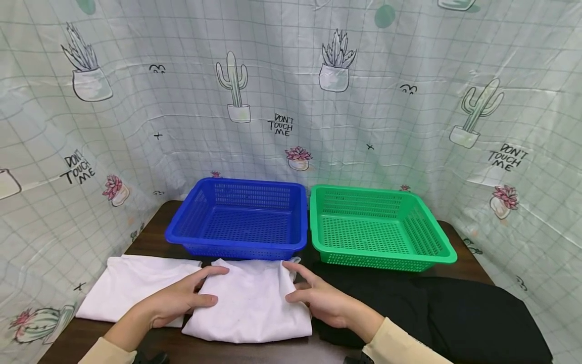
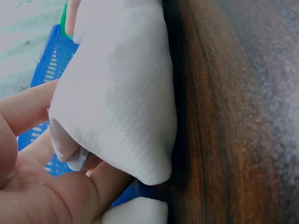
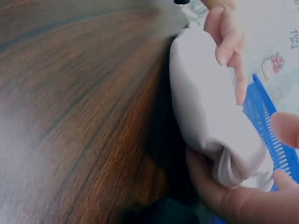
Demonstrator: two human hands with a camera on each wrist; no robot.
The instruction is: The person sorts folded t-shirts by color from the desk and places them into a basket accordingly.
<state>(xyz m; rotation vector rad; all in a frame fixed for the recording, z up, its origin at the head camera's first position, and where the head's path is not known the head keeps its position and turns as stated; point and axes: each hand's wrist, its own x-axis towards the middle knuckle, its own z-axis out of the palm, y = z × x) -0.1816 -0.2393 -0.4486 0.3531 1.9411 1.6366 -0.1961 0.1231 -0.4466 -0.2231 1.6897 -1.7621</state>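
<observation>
A folded white garment [image 1: 250,303] lies between my two hands, just in front of the blue basket [image 1: 236,248]. My left hand [image 1: 175,298] holds its left side, with thumb and index finger over the top and other fingers tucked under the fold, as the left wrist view shows. On the opposite side, my right hand [image 1: 325,301] grips the edge, its thumb on the upper face. In the right wrist view a finger [image 3: 205,179] reaches below the bunched end of the garment. Dark shadow runs under the cloth along the table.
Another folded white garment [image 1: 136,285] lies at the left. Black folded cloth [image 1: 482,318] covers the right of the brown wooden table [image 1: 204,351]. A green basket [image 1: 377,260] stands beside the blue one at the back. A printed curtain [image 1: 282,91] hangs behind and at both sides.
</observation>
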